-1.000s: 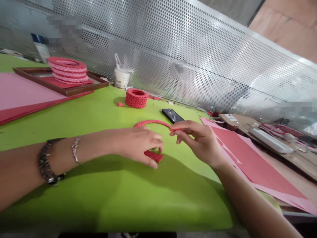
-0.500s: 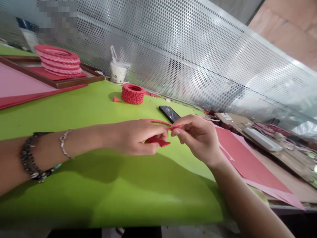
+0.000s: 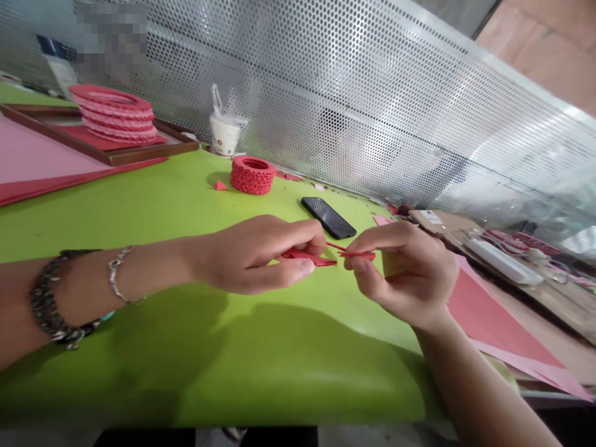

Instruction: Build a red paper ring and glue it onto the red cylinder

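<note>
Left hand pinches a folded red paper strip above the green worktop, its long axis pointing toward the right hand, which clasps a red paper end just beside.

Left forearm bare, two bracelets. Farther from the left hand: thick dark bracelet, black with lighter flecks, looks multi-strand, silvery bit dangling underneath, turquoise spot next to it. Closer in: slim silver-coloured bracelet, uneven links. Right forearm and right hand bare. Bottom edge: black legwear, mostly cut off.
</note>
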Motion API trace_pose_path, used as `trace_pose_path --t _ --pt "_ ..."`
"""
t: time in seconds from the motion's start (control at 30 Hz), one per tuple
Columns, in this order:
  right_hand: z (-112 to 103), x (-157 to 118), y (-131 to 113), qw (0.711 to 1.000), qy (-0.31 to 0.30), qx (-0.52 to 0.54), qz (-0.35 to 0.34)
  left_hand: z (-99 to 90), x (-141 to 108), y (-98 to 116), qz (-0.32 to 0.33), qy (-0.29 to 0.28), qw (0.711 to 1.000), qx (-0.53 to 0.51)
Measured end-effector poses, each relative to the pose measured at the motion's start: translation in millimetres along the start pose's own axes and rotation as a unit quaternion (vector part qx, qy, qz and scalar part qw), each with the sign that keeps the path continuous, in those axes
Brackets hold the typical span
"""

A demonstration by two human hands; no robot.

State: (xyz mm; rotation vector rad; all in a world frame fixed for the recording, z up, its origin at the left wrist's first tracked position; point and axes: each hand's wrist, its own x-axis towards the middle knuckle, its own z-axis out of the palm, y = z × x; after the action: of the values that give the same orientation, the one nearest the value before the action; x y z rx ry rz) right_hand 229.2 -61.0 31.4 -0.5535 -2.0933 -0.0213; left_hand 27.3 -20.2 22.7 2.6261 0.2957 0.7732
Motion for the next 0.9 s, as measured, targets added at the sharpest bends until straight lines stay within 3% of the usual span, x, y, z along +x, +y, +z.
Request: trace_pose_path --t 0.13,0.5,0.9 --pt "1.5 2.2 -5.1 0.997 -0.032 -0.054 -0.055 0.5 -1.0 0.1 -0.003 0.002 1.0 -0.008" --pt "-0.6 3.2 -6.4 0.989 -0.074 -0.109 -0.059 1.6 -2.0 -3.0 0.009 0.005 1.0 0.002" --pt "-7.9 0.4 -3.5 0.958 -0.117 -0.231 -0.126 1.1 0.1 -2.8 -0.024 0.019 0.999 0.023"
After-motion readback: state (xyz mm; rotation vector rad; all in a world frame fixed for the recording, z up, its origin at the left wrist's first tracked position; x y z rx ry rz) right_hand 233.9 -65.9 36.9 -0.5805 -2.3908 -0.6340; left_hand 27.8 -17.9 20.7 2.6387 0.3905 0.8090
